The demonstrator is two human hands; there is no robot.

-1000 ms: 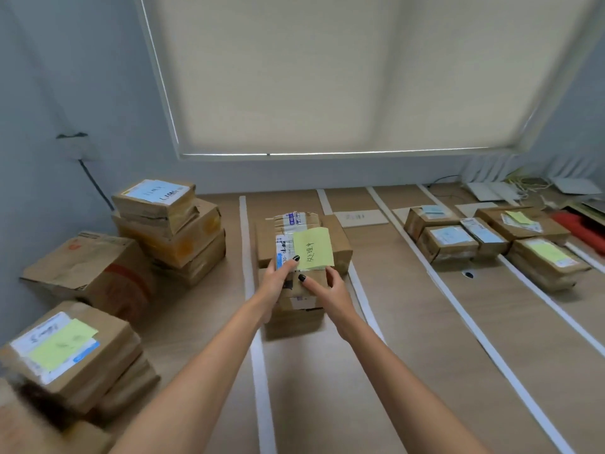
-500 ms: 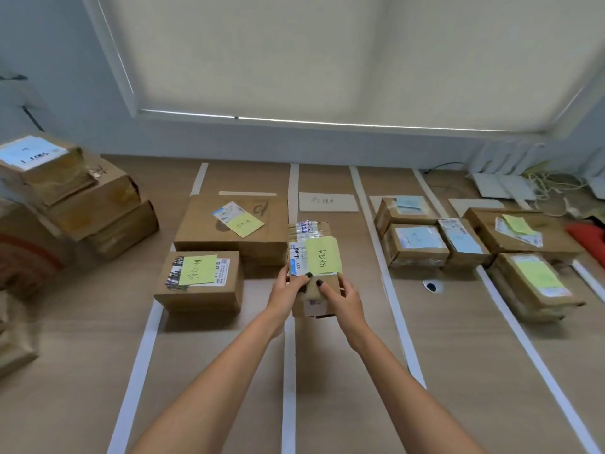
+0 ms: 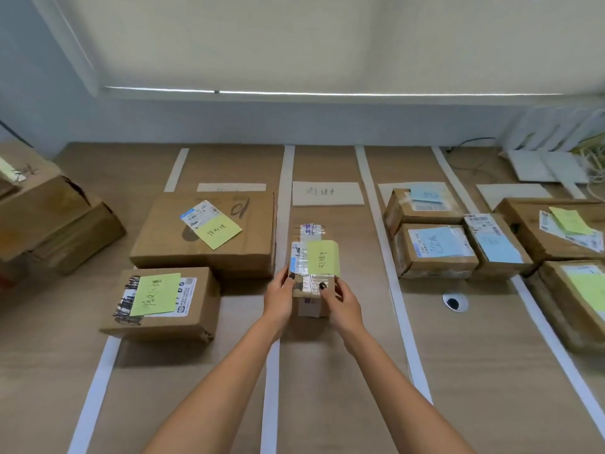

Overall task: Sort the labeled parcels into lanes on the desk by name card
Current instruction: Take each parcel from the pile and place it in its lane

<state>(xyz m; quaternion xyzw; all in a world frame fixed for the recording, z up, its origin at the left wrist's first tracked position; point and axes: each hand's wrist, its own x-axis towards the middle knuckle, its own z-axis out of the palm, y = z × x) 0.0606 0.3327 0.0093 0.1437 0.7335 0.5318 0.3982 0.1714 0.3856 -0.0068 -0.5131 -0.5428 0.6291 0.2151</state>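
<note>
I hold a small taped cardboard parcel [image 3: 312,257] with a yellow-green note on top. My left hand [image 3: 278,298] grips its near left side and my right hand [image 3: 342,301] its near right side. It is over the second lane, between two white tape lines, in front of a white name card [image 3: 327,193]. Whether it rests on the desk or hovers just above it is unclear. In the lane to the left lie a large parcel [image 3: 209,234] and a smaller parcel [image 3: 160,303], both with yellow-green notes.
The third lane holds parcels with blue notes [image 3: 435,247]. Further right are parcels with yellow-green notes [image 3: 556,227]. A stack of unsorted boxes [image 3: 45,211] stands at the far left. A round cable hole [image 3: 454,302] sits in the desk [image 3: 343,371].
My view has swung from the box stacks on the left to the lanes. Both hands carried the small parcel rightwards, past the tape line, into the second lane and lower toward the desk.
</note>
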